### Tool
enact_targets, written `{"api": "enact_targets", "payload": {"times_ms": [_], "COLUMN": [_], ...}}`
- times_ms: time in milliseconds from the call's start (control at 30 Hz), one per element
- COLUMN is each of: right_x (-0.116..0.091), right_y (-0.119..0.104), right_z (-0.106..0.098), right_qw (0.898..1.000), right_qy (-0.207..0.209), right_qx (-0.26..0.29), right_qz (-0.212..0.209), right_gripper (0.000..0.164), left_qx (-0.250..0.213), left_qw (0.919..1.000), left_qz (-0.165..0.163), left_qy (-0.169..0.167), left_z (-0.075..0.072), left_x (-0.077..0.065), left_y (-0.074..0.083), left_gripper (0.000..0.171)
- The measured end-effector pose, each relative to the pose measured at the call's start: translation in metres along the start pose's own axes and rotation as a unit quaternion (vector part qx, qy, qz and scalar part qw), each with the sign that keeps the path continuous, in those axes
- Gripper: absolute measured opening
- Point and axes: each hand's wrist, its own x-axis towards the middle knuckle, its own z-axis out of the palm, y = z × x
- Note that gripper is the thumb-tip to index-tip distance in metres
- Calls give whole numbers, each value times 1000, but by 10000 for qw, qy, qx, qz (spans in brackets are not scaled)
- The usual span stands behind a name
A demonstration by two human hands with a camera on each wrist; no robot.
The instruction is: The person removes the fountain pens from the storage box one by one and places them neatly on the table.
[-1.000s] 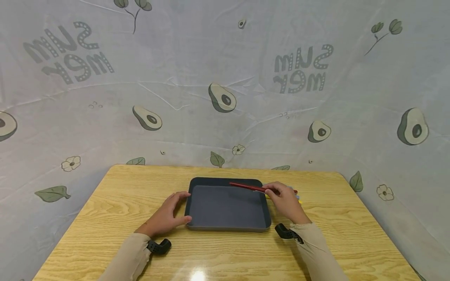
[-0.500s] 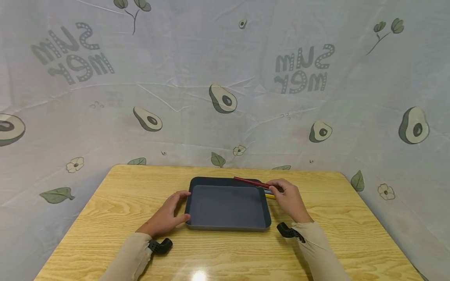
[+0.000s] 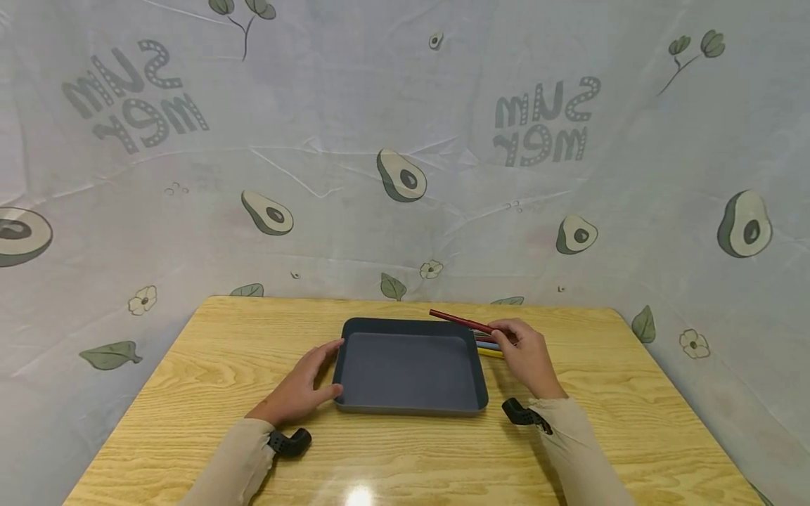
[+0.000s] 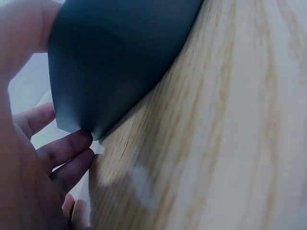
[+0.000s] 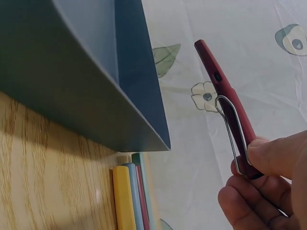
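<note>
My right hand (image 3: 524, 355) pinches a dark red pen (image 3: 462, 321) between thumb and fingers, beyond the tray's far right corner. In the right wrist view the pen (image 5: 242, 117) shows a bent wire clip along its lower part; its upper end points away from the hand, apart from the tray. A shallow dark grey tray (image 3: 408, 376) lies on the table between both hands. My left hand (image 3: 300, 390) rests spread along the tray's left side, its thumb near the front and its fingers touching the far part, as the tray wall (image 4: 120, 52) also shows.
Several pen-like sticks lie side by side right of the tray, partly hidden by the right hand: a yellow one (image 5: 123, 196), a blue one (image 5: 135, 194), a thin red one and a green one. A patterned cloth (image 3: 342, 105) hangs behind the wooden table (image 3: 380, 467).
My right hand has drawn slightly right and up, carrying the red pen away from over the tray's far rim. More of the sticks shows now. The left hand and tray have stayed put.
</note>
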Motion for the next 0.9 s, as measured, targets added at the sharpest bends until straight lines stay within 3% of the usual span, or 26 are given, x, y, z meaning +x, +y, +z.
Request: {"api": "enact_targets", "payload": {"times_ms": [200,433,567,900], "right_x": [-10,-22,-32,-58], "right_y": [2,9,15,34], "right_z": [0,-13,-27,-47], "right_qw": [9986,9911,9913,9973], "right_qy": [514,1064,917,314], "right_qx": [-18,-289,-501,-659], "right_qz": [-87,-747,-799,-104], "right_gripper": [18,18,17,17], "left_qx": [18,56,92,140], "left_qw": [9999,9997,9996,9996], "left_qz": [107,236,263,252], "left_qy": [-66,-43,-41,-48], "left_z": [1,0,1,1], "left_x": [-2,-5,-5,-5], "left_y": [-5,-9,-12,-14], "left_gripper": [82,81,82,82]}}
